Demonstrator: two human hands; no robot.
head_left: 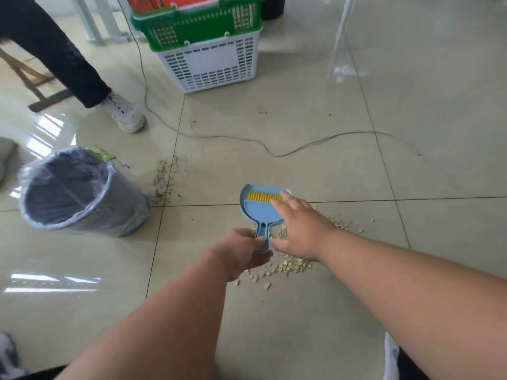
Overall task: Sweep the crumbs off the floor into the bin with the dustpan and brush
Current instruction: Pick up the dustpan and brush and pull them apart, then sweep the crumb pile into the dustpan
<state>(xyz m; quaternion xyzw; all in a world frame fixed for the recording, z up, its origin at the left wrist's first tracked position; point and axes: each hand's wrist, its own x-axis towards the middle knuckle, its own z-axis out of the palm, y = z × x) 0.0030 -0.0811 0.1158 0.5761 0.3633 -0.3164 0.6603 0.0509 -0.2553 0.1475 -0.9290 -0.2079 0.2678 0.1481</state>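
Observation:
A small blue dustpan lies on the tiled floor in the middle of the view, with a yellow-bristled brush resting across its far end. My left hand is closed around the dustpan's handle. My right hand hovers over the pan's right side with fingers spread, fingertips touching the brush's right end. Pale crumbs lie scattered on the floor under and beside both hands. The grey bin, lined with a clear bag, stands to the left.
Darker fine debris lies between bin and dustpan. A grey cable snakes across the floor beyond. Stacked green and white baskets stand further back. Another person's leg and white shoe are at upper left.

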